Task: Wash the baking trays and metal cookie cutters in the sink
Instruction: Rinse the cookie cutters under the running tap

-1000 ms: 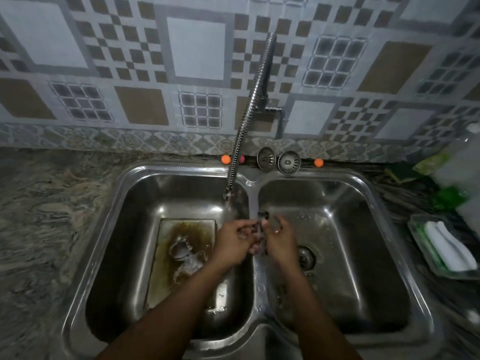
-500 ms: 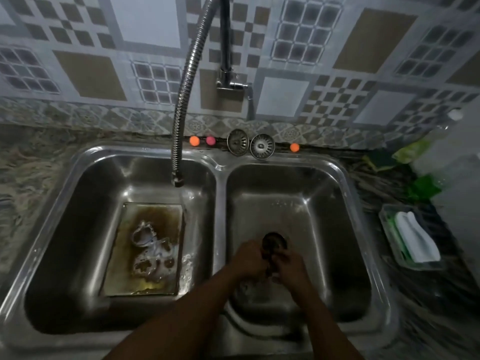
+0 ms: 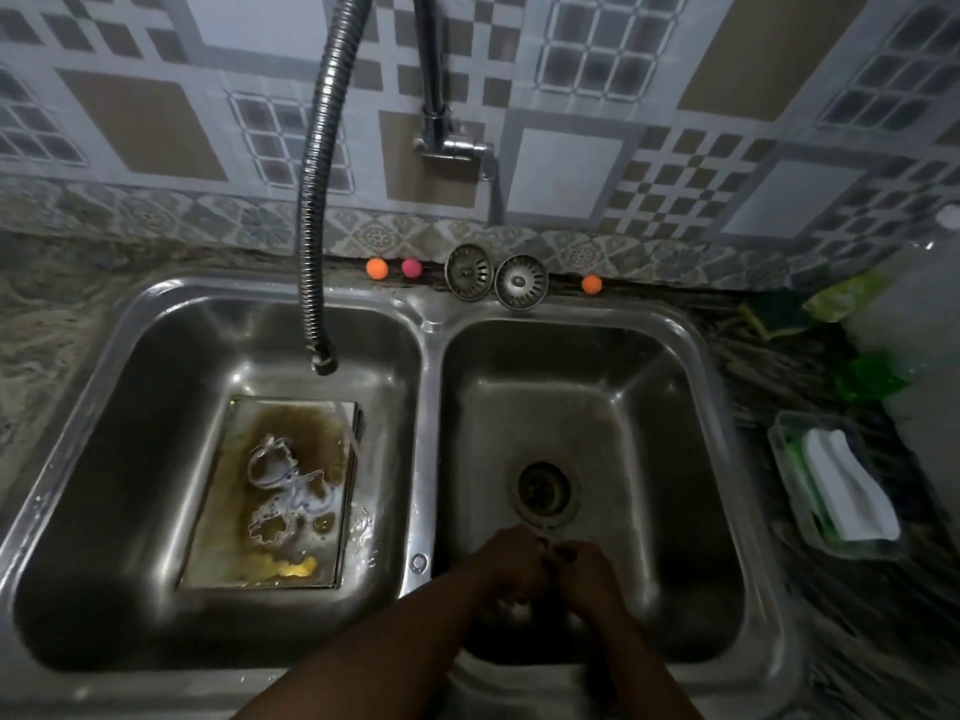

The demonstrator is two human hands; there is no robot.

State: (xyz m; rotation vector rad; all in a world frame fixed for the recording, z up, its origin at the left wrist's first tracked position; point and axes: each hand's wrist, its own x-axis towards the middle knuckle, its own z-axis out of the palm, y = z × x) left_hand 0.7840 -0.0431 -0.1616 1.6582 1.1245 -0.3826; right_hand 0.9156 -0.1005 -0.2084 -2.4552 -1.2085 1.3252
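Grimy rectangular metal baking tray [image 3: 291, 423] in L basin [image 3: 156, 366], thin metal cookie cutters [image 3: 271, 467] on it: stiff, light, prob. slick, so grab rims. At its 3 o'clock, left hand [image 3: 511, 563] & right hand [image 3: 589, 571], fingers curled; holding what? Can't tell.

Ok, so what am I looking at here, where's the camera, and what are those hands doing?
There is no machine: a person wears one camera on the head, looking down at a double sink. The left hand and right hand meet low in the right basin, fingers curled round a small object too dark to identify. In the left basin a dirty baking tray holds cookie cutters under a hose tap. Two strainers sit on the back ledge.
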